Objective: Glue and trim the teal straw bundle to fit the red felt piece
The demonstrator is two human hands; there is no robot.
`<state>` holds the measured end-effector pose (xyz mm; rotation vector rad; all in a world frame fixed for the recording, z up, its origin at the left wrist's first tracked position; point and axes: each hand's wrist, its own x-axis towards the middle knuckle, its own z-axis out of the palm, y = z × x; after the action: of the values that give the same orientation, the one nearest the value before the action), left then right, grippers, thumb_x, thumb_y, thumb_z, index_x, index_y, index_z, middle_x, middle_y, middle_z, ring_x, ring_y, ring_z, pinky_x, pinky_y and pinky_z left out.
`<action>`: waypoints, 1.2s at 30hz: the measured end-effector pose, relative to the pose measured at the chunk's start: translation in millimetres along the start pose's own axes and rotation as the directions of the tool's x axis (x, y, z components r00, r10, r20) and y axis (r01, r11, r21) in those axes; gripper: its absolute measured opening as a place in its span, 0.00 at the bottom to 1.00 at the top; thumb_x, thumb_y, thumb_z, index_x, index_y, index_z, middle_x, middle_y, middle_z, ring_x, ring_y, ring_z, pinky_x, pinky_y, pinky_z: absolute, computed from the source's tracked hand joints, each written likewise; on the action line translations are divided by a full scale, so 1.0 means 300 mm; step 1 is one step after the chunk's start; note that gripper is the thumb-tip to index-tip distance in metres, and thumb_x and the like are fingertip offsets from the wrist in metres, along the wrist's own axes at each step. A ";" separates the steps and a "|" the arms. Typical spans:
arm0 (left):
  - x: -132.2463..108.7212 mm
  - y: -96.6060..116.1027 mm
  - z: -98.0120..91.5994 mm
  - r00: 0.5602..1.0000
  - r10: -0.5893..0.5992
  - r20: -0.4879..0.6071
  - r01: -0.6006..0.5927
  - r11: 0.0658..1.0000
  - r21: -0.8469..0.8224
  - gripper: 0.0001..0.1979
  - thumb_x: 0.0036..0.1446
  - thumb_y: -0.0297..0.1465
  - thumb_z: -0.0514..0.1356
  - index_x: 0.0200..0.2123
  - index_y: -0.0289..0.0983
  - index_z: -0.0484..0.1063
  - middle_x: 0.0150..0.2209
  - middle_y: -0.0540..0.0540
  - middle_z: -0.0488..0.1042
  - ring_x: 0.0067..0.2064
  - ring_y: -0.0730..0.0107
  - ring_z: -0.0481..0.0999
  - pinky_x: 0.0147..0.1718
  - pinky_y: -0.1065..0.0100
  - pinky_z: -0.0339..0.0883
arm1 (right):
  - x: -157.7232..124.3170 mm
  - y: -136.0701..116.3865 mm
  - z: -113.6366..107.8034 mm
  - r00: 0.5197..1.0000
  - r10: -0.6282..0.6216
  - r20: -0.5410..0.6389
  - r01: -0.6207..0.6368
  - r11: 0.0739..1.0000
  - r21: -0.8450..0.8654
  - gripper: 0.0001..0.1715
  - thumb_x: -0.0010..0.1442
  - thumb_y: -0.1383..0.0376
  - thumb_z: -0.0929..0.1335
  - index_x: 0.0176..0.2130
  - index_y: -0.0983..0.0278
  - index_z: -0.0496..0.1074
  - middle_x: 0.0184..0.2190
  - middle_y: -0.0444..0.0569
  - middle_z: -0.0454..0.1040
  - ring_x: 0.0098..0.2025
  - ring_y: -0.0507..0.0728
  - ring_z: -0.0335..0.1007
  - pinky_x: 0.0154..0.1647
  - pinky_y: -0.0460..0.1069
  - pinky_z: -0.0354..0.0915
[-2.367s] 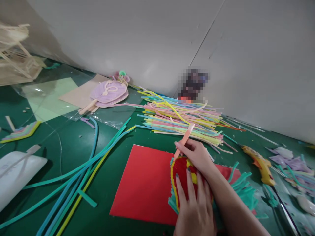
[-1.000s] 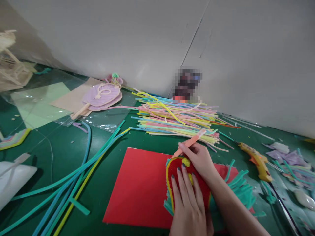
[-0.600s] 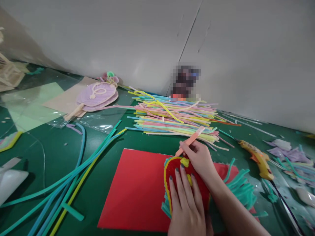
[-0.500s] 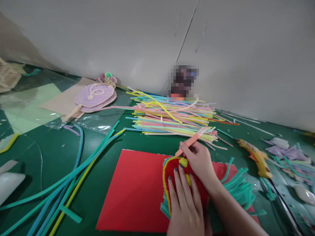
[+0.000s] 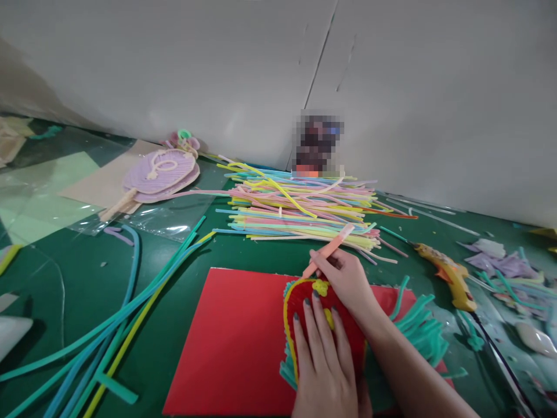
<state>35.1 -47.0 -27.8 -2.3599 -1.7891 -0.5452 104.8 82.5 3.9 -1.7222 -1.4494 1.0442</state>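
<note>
My left hand point(image 5: 319, 348) lies flat with its fingers spread on a dark red fuzzy craft piece point(image 5: 299, 299). The piece has a yellow border, small yellow shapes on top and teal strands along its left edge. Under it is a sheet of red card point(image 5: 230, 337). Between my right thumb and fingers is a slim orange pen-like tool point(image 5: 327, 251) with a pale upper end. My right hand point(image 5: 348, 284) rests at the piece's upper right, and the tool's lower end is at its top edge. My left hand and right forearm hide part of the piece.
Behind the card lies a pile of coloured pipe cleaners point(image 5: 296, 203). Long blue, teal and yellow stems point(image 5: 130, 313) cross the left side. A yellow glue gun point(image 5: 448, 276) with a black cord lies right, near teal strands point(image 5: 420, 331). A lilac fan point(image 5: 163, 171) sits back left.
The whole view has shifted slightly, so things appear a little further left. My right hand keeps the orange tool at the piece's top edge; my left hand stays flat on the piece.
</note>
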 end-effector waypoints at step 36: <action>0.003 -0.001 -0.008 1.000 -0.003 -0.003 0.003 1.000 0.017 0.40 0.46 0.48 0.60 0.56 0.26 0.65 0.56 0.29 0.66 0.60 0.37 0.59 0.55 0.45 0.52 | 0.014 -0.037 -0.018 0.967 -0.027 0.255 0.033 0.999 -0.018 0.23 0.55 0.49 0.66 0.22 0.64 0.68 0.19 0.43 0.69 0.23 0.51 0.63 0.24 0.45 0.57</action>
<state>34.7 -46.8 -25.4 -2.3443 -1.7888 -0.5314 104.8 88.6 15.3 -1.6204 -1.6447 1.2750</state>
